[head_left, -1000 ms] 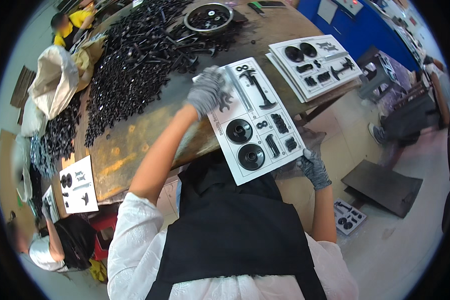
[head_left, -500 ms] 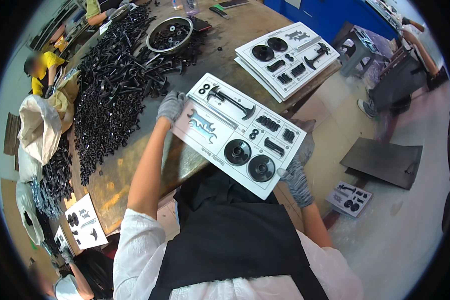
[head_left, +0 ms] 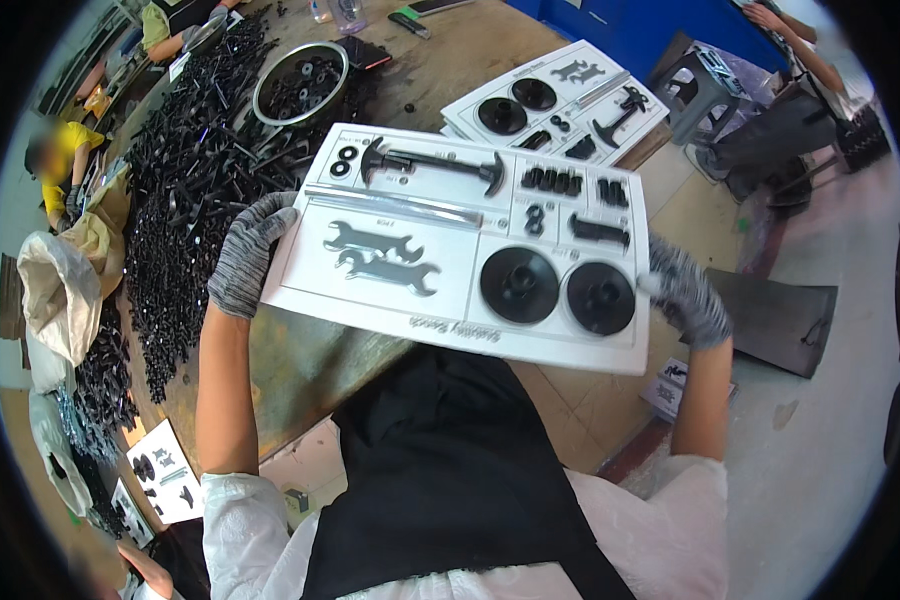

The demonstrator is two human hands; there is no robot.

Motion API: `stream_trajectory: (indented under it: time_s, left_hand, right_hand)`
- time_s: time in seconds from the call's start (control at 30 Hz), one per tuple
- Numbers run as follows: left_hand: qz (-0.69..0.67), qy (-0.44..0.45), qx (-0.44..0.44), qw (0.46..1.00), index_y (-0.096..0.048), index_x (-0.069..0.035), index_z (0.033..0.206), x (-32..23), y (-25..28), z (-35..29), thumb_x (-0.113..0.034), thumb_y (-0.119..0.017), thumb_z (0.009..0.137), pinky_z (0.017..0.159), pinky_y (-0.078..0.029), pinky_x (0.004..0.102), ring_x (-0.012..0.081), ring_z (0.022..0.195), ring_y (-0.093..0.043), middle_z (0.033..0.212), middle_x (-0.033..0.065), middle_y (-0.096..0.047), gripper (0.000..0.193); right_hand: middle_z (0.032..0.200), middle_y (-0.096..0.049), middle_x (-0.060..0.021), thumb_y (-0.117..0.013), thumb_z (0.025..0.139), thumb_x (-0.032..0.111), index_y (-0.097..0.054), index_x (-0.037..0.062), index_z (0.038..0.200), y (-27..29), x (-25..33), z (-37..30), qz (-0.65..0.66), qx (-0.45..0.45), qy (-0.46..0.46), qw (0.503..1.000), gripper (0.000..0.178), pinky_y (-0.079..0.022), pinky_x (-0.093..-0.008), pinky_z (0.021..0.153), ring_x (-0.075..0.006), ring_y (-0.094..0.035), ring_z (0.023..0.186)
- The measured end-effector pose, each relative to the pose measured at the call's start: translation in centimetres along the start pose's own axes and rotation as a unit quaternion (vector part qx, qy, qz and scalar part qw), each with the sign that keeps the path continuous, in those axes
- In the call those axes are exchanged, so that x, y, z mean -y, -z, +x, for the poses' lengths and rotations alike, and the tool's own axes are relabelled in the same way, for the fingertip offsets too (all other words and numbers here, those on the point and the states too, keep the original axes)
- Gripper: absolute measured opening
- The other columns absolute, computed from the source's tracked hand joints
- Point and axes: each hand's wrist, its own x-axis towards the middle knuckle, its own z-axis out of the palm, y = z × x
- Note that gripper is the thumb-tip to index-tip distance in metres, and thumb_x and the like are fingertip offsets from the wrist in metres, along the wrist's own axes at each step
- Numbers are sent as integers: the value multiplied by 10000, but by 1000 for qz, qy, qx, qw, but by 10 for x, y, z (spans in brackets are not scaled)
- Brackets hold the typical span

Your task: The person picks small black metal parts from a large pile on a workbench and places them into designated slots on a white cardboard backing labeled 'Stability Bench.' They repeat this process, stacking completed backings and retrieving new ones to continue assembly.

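Observation:
Held out in front of me is a white hardware card (head_left: 370, 308), its printing upside down to me. It carries two silver wrenches (head_left: 385, 270), a clear-looking silver rod (head_left: 395, 204), a black T-ended bar (head_left: 435, 170), two black discs (head_left: 520, 285), several small black bolts (head_left: 552, 180) and black rings. My left hand (head_left: 245, 258), in a grey knit glove, grips the card's left edge. At the right edge my gloved right hand (head_left: 688, 292) is closed on the card, thumb on top; its other fingers are mostly hidden.
More such cards lie stacked (head_left: 560, 95) at the table's right corner. A steel bowl (head_left: 262, 98) of washers stands beside a heap of black bolts (head_left: 195, 150). Sacks (head_left: 55, 300) line the left side. A grey stool (head_left: 692, 95) stands right of the table. Other people work around it.
The card has come up closer to me and turned counter-clockwise, so it lies nearly level across my view. Both hands moved with it, the left one leftward and the right one rightward.

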Motion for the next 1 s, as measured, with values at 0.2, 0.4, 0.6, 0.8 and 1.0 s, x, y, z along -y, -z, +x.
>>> stream_trajectory:
  time_s: [0.2, 0.4, 0.6, 0.8, 1.0]
  left_hand:
    - [-6, -107, -39, 994, -657, -13, 1159, 0, -82, 45, -209, -668, 917, 875, -481, 267, 107, 912, -598, 1007, 28, -681, 312]
    - [-73, -221, -147, 961, -635, 6, 1035, 39, -219, 107, -101, -616, 923, 798, -501, 286, 146, 830, -583, 927, 67, -658, 156]
    - [-106, -142, -248, 952, -571, -1, 1096, 51, -285, 114, -68, -627, 918, 817, -485, 282, 141, 875, -555, 963, 68, -626, 199]
    - [-140, -69, -187, 970, -564, -2, 1133, 43, -291, 103, -57, -641, 906, 800, -495, 275, 128, 842, -559, 942, 54, -617, 245]
    - [-230, -56, -140, 962, -548, -1, 1154, 76, -295, 120, -4, -605, 923, 743, -513, 247, 99, 804, -554, 940, 29, -600, 238]
  right_hand:
    - [1263, -633, -94, -792, 773, 251, -503, -45, 1378, 159, 48, 112, -147, -28, 46, 988, 733, -503, -300, 956, -165, -613, 1113]
    - [1081, -702, -60, -572, 751, -97, -612, 1, 1294, 257, 114, 218, -296, -38, -10, 954, 553, -536, -253, 803, -143, -657, 871]
    - [900, -675, -69, -532, 832, 18, -681, 51, 1008, 276, 104, 354, -520, -6, 212, 827, 233, -524, -349, 732, -217, -630, 800]
    - [984, -694, -66, -479, 812, -76, -675, 9, 1116, 339, 33, 386, -269, -47, 131, 953, 371, -517, -322, 800, -188, -638, 860]
    - [1100, -695, -72, -452, 716, -215, -608, -14, 1287, 352, 12, 388, -348, -144, 82, 923, 625, -513, -281, 895, -174, -652, 937]
